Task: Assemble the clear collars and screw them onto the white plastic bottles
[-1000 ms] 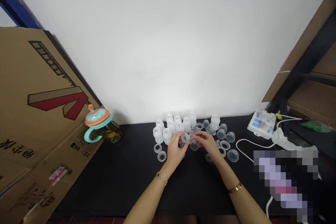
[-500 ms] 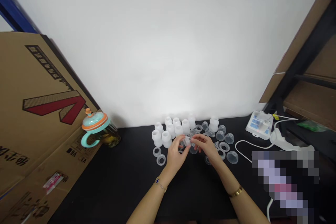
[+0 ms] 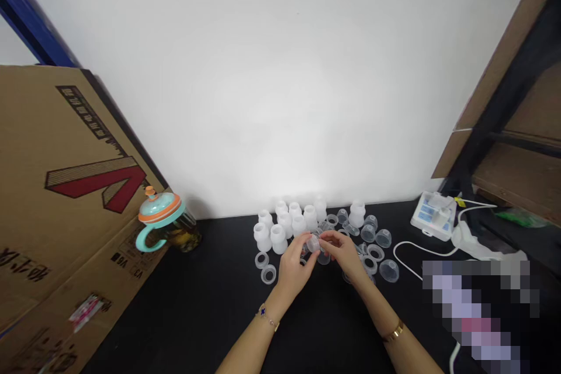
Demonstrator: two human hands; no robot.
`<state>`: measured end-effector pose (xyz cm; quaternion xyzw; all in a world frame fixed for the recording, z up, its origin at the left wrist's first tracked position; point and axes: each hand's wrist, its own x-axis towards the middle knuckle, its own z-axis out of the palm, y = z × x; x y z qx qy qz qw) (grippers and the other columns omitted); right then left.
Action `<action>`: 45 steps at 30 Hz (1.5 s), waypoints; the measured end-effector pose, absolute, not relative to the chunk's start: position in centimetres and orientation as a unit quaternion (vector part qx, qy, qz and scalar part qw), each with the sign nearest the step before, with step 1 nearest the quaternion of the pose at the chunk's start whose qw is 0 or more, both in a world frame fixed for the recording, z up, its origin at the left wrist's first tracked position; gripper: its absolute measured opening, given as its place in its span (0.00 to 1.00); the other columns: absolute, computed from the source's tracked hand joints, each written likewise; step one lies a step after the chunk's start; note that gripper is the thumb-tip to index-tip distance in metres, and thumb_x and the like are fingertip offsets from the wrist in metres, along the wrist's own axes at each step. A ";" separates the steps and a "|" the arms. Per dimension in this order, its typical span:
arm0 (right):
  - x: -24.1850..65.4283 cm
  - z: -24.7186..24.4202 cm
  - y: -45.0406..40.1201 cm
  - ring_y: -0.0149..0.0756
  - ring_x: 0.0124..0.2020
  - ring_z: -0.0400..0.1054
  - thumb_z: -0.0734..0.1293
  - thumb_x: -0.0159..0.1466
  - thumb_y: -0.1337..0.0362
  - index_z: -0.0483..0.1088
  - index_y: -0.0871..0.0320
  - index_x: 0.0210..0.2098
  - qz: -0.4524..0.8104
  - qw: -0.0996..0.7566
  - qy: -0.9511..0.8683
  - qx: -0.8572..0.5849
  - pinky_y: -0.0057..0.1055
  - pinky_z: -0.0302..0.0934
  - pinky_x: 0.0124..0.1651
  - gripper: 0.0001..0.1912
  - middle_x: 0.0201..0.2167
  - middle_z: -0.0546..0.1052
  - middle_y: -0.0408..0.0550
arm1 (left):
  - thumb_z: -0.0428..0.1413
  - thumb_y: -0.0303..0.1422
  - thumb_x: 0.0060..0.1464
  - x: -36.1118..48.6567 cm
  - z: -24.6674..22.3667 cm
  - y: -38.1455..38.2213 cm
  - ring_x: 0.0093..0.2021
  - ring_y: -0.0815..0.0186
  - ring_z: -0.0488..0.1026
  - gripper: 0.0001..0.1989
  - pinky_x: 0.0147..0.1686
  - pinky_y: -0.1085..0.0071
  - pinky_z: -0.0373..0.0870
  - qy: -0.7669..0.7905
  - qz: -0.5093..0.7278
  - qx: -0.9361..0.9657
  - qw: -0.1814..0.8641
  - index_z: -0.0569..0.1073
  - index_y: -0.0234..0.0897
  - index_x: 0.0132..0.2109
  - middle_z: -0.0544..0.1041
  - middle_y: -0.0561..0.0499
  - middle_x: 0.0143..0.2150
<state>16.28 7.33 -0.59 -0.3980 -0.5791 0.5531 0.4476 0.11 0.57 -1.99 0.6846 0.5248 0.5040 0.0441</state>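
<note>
Bangle (image 3: pixel 393 332), gold-coloured, on the right wrist; chain bracelet (image 3: pixel 267 315) with dark blue charm, on the left. Left hand (image 3: pixel 297 263): thumb and fingers pinching a small clear plastic piece (image 3: pixel 312 242), held above the black tabletop (image 3: pixel 184 304), in front of the bottles. Right hand (image 3: pixel 344 254): thumb and forefinger drawn close together at the right edge of that piece; whether they grip it, cannot tell. Clear rings (image 3: pixel 269 274), two, lying left of the left hand; others right of the right hand. Clear domed caps (image 3: pixel 383 238), several, among and beyond the right-hand rings. White bottles (image 3: pixel 278 239), upright, open-mouthed, clustered behind the left hand; one more stands apart to the right. Pitcher (image 3: pixel 162 210), teal lid with orange band, far left, beside a printed cardboard box (image 3: pixel 35 128). Power strip (image 3: pixel 433 213), white, far right, with white cable (image 3: pixel 405 243). White wall (image 3: pixel 307 99), behind all.
</note>
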 end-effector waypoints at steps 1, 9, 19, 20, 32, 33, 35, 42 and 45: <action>16.2 -0.6 7.3 0.33 0.21 0.67 0.75 0.52 0.52 0.77 0.58 0.35 0.552 0.450 -0.577 -0.400 0.26 0.55 0.20 0.18 0.29 0.79 0.47 | 0.56 0.34 0.64 0.1 -2.0 0.6 0.56 0.56 0.77 0.17 0.46 0.61 0.81 0.523 0.504 0.686 0.040 0.69 0.41 0.59 0.77 0.44 0.57; 16.0 -0.6 7.2 0.33 0.22 0.68 0.76 0.50 0.53 0.77 0.58 0.32 0.581 0.457 -0.550 -0.390 0.27 0.58 0.21 0.16 0.25 0.78 0.44 | 0.57 0.32 0.63 0.1 -1.8 0.5 0.58 0.56 0.75 0.18 0.49 0.60 0.80 0.526 0.499 0.688 0.020 0.71 0.42 0.59 0.77 0.44 0.58; 16.1 -0.6 7.1 0.35 0.23 0.71 0.78 0.50 0.51 0.79 0.58 0.33 0.623 0.445 -0.528 -0.367 0.27 0.61 0.23 0.19 0.23 0.78 0.44 | 0.58 0.33 0.62 -0.1 -1.6 0.5 0.56 0.56 0.75 0.17 0.46 0.63 0.80 0.553 0.511 0.655 0.063 0.74 0.45 0.57 0.72 0.44 0.60; 16.1 -0.5 7.0 0.35 0.24 0.71 0.79 0.50 0.51 0.79 0.58 0.33 0.628 0.444 -0.523 -0.366 0.27 0.62 0.24 0.19 0.23 0.78 0.44 | 0.59 0.33 0.62 -0.1 -1.6 0.5 0.54 0.57 0.76 0.17 0.45 0.64 0.80 0.554 0.514 0.652 0.064 0.75 0.45 0.57 0.71 0.44 0.60; 16.2 0.2 6.6 0.36 0.26 0.75 0.79 0.50 0.50 0.80 0.59 0.34 0.676 0.425 -0.476 -0.369 0.28 0.69 0.25 0.20 0.29 0.80 0.47 | 0.61 0.32 0.59 0.0 -1.4 0.8 0.50 0.59 0.76 0.12 0.38 0.68 0.79 0.538 0.562 0.619 0.113 0.74 0.41 0.50 0.75 0.45 0.52; 16.2 0.3 6.5 0.35 0.26 0.75 0.79 0.51 0.50 0.80 0.58 0.34 0.677 0.424 -0.473 -0.371 0.28 0.69 0.25 0.20 0.30 0.80 0.47 | 0.61 0.32 0.59 0.0 -1.3 0.8 0.50 0.59 0.76 0.10 0.38 0.68 0.79 0.535 0.561 0.621 0.115 0.74 0.41 0.48 0.75 0.45 0.52; 16.2 0.4 6.5 0.36 0.27 0.76 0.78 0.52 0.50 0.80 0.58 0.35 0.679 0.421 -0.469 -0.376 0.28 0.70 0.25 0.19 0.32 0.80 0.48 | 0.61 0.32 0.58 0.0 -1.1 0.8 0.50 0.59 0.76 0.09 0.38 0.68 0.79 0.531 0.558 0.627 0.117 0.75 0.41 0.47 0.75 0.45 0.52; 16.2 0.0 6.7 0.36 0.30 0.77 0.80 0.51 0.52 0.80 0.59 0.36 0.697 0.416 -0.451 -0.371 0.28 0.72 0.29 0.20 0.31 0.80 0.46 | 0.61 0.35 0.59 0.1 -1.2 0.6 0.48 0.59 0.77 0.10 0.39 0.66 0.80 0.515 0.552 0.644 0.124 0.77 0.42 0.48 0.76 0.46 0.52; 16.3 -0.1 6.7 0.35 0.30 0.77 0.80 0.50 0.54 0.79 0.59 0.36 0.713 0.420 -0.429 -0.362 0.29 0.74 0.33 0.19 0.30 0.80 0.46 | 0.59 0.36 0.61 0.1 -1.2 0.6 0.49 0.59 0.77 0.11 0.39 0.66 0.81 0.512 0.563 0.633 0.143 0.77 0.41 0.50 0.75 0.44 0.53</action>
